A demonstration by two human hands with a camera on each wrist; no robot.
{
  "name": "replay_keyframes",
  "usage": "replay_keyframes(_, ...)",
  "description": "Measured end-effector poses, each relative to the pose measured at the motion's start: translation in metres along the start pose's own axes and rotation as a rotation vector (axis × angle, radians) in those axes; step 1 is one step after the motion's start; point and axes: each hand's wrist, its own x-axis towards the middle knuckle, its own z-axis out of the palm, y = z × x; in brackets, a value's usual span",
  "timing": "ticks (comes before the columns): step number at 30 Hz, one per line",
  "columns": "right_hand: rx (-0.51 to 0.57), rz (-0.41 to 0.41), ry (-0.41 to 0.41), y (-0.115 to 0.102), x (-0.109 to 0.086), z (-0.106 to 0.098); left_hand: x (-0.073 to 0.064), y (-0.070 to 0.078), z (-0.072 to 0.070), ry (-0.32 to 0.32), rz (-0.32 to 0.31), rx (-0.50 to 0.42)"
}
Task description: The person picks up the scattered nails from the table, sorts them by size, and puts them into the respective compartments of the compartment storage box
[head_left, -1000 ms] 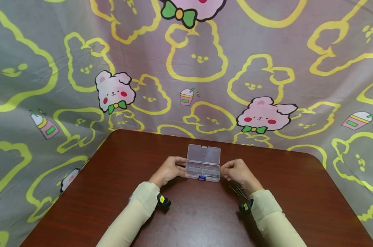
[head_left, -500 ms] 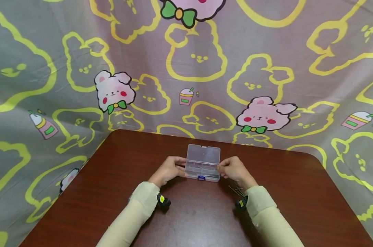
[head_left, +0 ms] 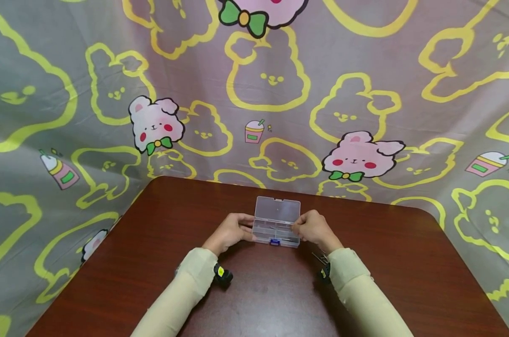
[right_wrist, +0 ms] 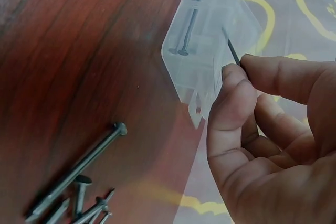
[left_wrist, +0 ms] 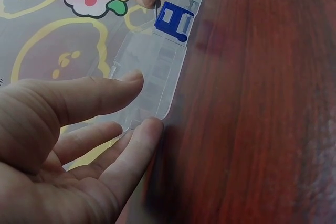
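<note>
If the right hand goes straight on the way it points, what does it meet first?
Likely the clear box: the thin metal rod the right hand pinches points toward it; whether the tip already touches is unclear.

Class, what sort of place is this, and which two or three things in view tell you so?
Probably a makeshift indoor workspace, judging by the dark reddish-brown table, the cartoon-print cloth hung behind it, and the open clear box with nails lying nearby.
</note>
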Motion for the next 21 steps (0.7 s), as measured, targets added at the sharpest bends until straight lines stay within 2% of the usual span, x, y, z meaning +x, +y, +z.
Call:
replay_keyframes(12,-0.135,-0.034,-0.045,-0.016,0.01,0.006,0.0,-0.001,0.0,-0.019,0.002,-0.012)
replay_keyframes(16,-0.143,0.003,-0.044,-0.016,0.011,0.007,0.001,0.0,0.0,-0.024,-0.003,-0.017)
replay_keyframes(21,-0.149,-0.01,-0.034,-0.015,0.012,0.008,0.001,-0.001,-0.001,-0.015,-0.007,-0.017)
